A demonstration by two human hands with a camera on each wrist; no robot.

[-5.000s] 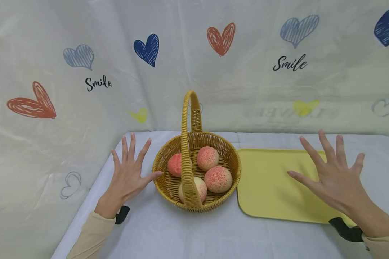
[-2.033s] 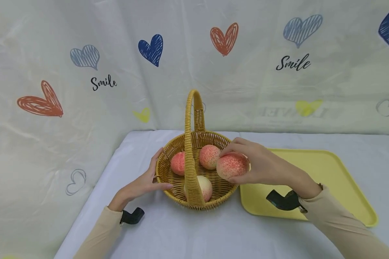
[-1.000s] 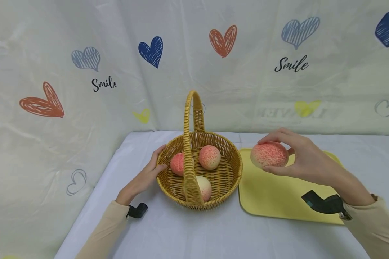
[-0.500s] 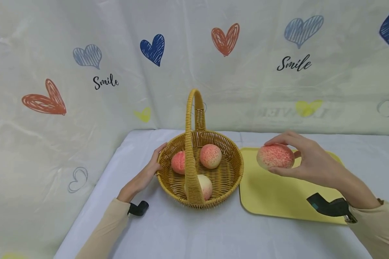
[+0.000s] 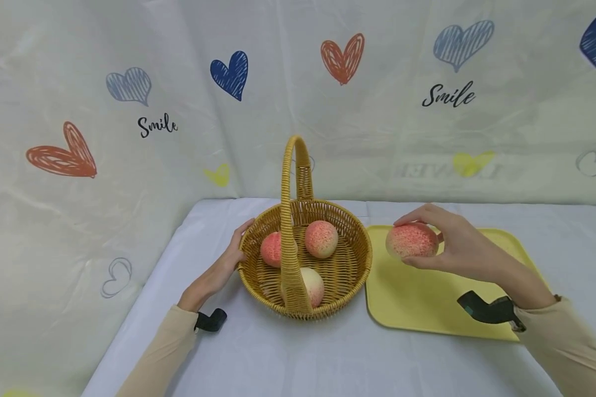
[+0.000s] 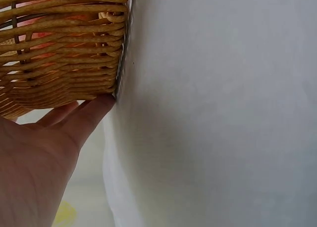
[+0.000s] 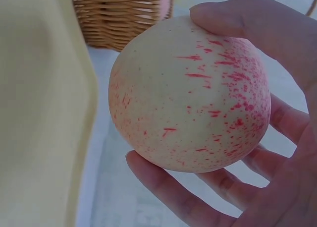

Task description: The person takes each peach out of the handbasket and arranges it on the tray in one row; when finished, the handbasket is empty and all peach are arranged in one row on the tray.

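Observation:
In the head view, my left hand (image 5: 223, 264) lies against the left outer side of a wicker basket (image 5: 350, 295) with a tall handle. The left wrist view shows fairly straight fingers (image 6: 84, 120) touching the basket's lower wall. My right hand (image 5: 457, 245) grips a pink and cream peach (image 5: 411, 240) between thumb and fingers, raised over the left part of a yellow tray (image 5: 427, 303). Up close in the right wrist view, the peach (image 7: 188, 98) is pale with red specks. Inside the basket are a speckled peach (image 5: 321, 239), a redder peach (image 5: 272, 249) and a pale peach (image 5: 313, 286), the last two partly behind the handle.
A white cloth (image 5: 338, 358) covers the table. The tray lies just right of the basket, partly hidden by my right forearm. Behind stands a pale curtain (image 5: 377, 110) printed with hearts and "Smile". Dark straps (image 5: 487, 309) sit on both wrists.
From both hands spread open, my left came to the basket's side and my right took a peach out of the basket, carrying it rightward over the tray. Lately the right hand shifted slightly left.

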